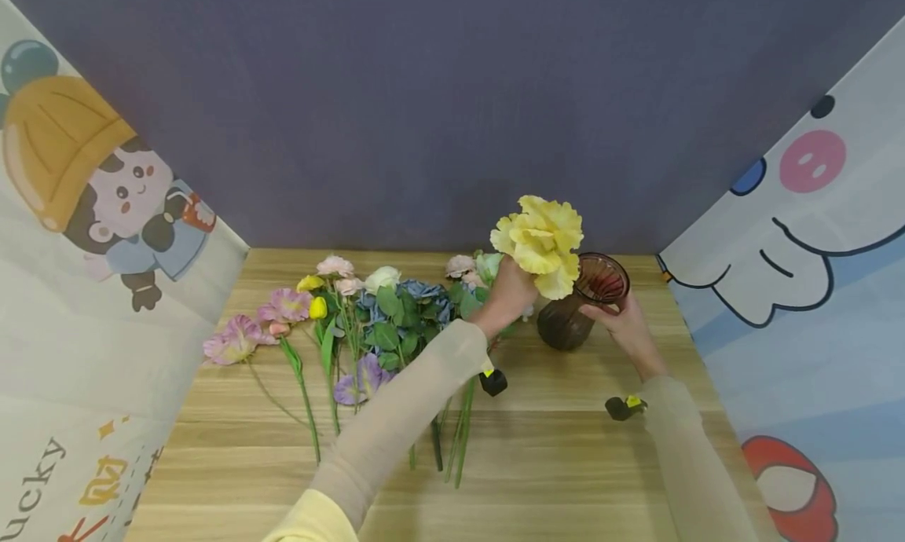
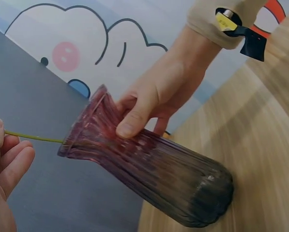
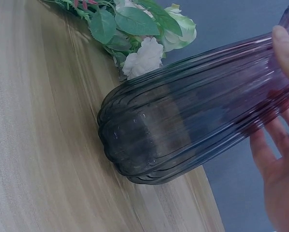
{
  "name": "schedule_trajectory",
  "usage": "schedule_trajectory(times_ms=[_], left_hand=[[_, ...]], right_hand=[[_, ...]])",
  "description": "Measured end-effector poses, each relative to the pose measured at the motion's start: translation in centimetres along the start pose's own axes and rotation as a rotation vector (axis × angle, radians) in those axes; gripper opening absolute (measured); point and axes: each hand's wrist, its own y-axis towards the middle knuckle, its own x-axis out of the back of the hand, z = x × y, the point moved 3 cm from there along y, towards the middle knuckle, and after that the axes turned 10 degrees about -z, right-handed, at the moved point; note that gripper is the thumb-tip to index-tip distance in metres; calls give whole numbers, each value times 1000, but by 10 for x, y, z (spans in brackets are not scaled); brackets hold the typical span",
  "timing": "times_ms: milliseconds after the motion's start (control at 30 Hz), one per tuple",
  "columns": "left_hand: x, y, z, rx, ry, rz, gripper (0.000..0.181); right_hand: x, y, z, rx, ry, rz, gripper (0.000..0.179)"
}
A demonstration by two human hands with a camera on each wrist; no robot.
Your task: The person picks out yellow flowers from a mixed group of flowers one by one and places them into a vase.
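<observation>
Between thumb and fingers, my left hand (image 1: 511,294) pinches the green stem (image 2: 35,137) of a large ruffled yellow flower (image 1: 539,239). The stem's lower part passes into the mouth of a ribbed glass vase (image 1: 566,326), reddish-purple at the neck and dark grey at the base. My right hand (image 1: 622,330) grips that vase by its neck, thumb on one side and fingers on the other, as the right wrist view also shows. The vase's base (image 3: 134,145) is on the wooden table. The flower head is outside the left wrist view.
Left of the vase lie several artificial flowers on the table (image 1: 566,463): purple blooms (image 1: 236,339), yellow tulips (image 1: 319,308), a white rose (image 1: 382,279), blue flowers (image 1: 424,291) and green leaves. A dark wall (image 1: 424,118) stands behind, with printed cartoon sheets at both sides.
</observation>
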Motion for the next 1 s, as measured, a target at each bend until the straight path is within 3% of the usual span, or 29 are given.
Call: schedule_trajectory(times_ms=[300,400,600,700,833,933,1000], left_hand=[[-7,-8,6,182,9,75,29],[-8,-10,8,176,18,93,27],[-9,-12,10,166,-78,109,33],[-9,-11,11,156,-37,111,33],[-7,-11,13,138,47,195,12],[-6,-14,16,182,-34,259,21],[-5,-16,18,231,-154,264,35]], right_hand=[[-1,-1,3,-18,1,-3,76],[-1,-1,3,-16,-7,-11,76],[0,1,1,-38,-11,-22,76],[0,1,0,-43,-2,-17,76],[0,0,0,-39,-17,-13,76],[2,-2,0,-28,-64,-29,72],[4,-3,1,41,-190,-34,58]])
